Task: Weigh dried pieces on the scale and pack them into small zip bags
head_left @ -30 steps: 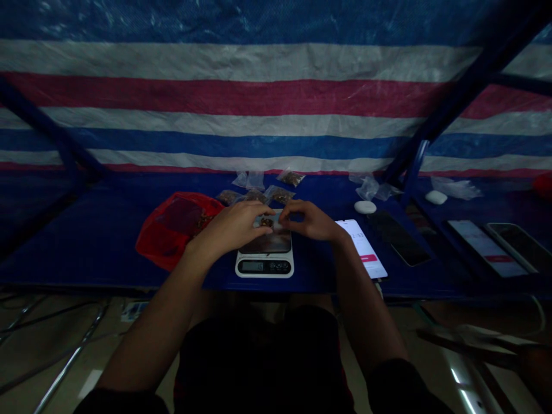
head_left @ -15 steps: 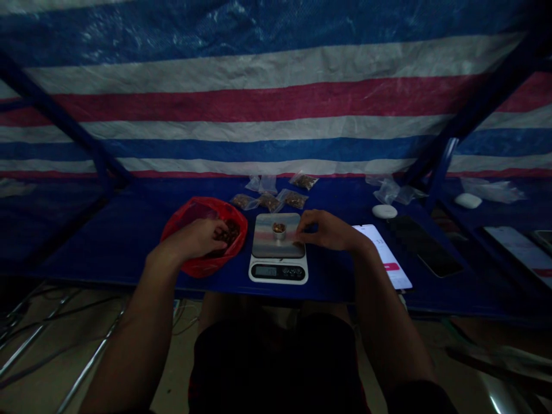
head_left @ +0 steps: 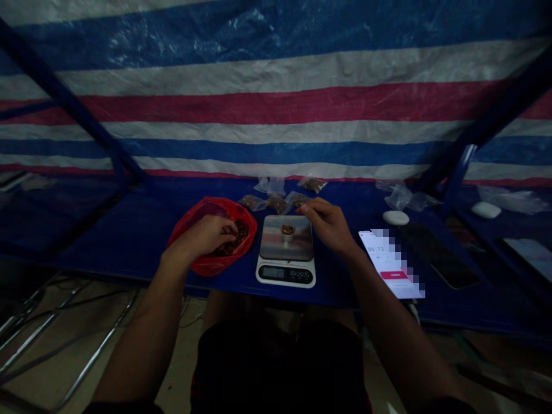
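A: L hand (head_left: pixel 213 233)?
B: Curled in red plastic bag (head_left: pixel 211 267), among brown bits (head_left: pixel 242 231); can't tell if gripping. Pulling out too fast might spill some.
A: Small round silver metal cup (head_left: pixel 287 237)?
B: On white digital scale (head_left: pixel 276 251), R of L hand; a knock cd tip it.
A: R hand (head_left: pixel 330 221)?
B: Pinched, contents unclear, R of cup; drifting fwd might shove clear plastic packets (head_left: pixel 276 203) just beyond.

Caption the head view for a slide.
Left hand in a red bag of brown pieces; right hand near a digital scale bearing a small filled cup.
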`<state>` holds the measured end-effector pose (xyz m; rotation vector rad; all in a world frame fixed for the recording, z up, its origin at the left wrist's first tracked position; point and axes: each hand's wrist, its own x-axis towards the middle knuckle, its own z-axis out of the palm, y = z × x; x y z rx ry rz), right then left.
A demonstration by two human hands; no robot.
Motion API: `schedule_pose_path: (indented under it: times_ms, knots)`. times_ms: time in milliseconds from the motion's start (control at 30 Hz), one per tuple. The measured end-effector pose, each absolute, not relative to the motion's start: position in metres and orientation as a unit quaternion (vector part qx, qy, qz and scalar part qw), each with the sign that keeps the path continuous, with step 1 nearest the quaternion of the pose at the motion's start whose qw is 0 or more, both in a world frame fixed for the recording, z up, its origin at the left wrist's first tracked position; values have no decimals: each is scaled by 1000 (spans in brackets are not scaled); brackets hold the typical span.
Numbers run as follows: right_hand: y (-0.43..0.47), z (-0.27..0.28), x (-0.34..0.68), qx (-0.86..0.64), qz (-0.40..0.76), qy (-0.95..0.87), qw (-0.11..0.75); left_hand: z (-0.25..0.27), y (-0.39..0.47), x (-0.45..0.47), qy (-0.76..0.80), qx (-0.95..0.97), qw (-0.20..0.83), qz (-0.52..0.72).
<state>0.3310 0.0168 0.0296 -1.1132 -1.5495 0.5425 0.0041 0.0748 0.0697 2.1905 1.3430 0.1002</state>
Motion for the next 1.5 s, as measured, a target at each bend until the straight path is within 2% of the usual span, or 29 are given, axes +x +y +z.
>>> schedule_pose_path:
  times_ms: [200, 533, 700, 933, 1133, 1500]
  knots:
    - [23, 23, 334, -489, 215, -611, 585, 99, 65, 9, 481, 827, 279, 76]
    - [29, 13, 336, -515, 221, -599, 572, 137, 60, 78, 360, 891, 249, 119]
    - [31, 11, 338, -520, 226, -596, 569, 135, 61, 117, 308, 907, 272, 93]
    - [33, 9, 338, -516, 219, -602, 569, 126, 57, 131, 291, 932, 213, 46]
    - [32, 9, 337, -510, 218, -607, 569, 127, 53, 132, 293, 934, 201, 40]
    - [32, 10, 336, -506, 219, -608, 572, 118, 54, 134, 307, 916, 236, 104]
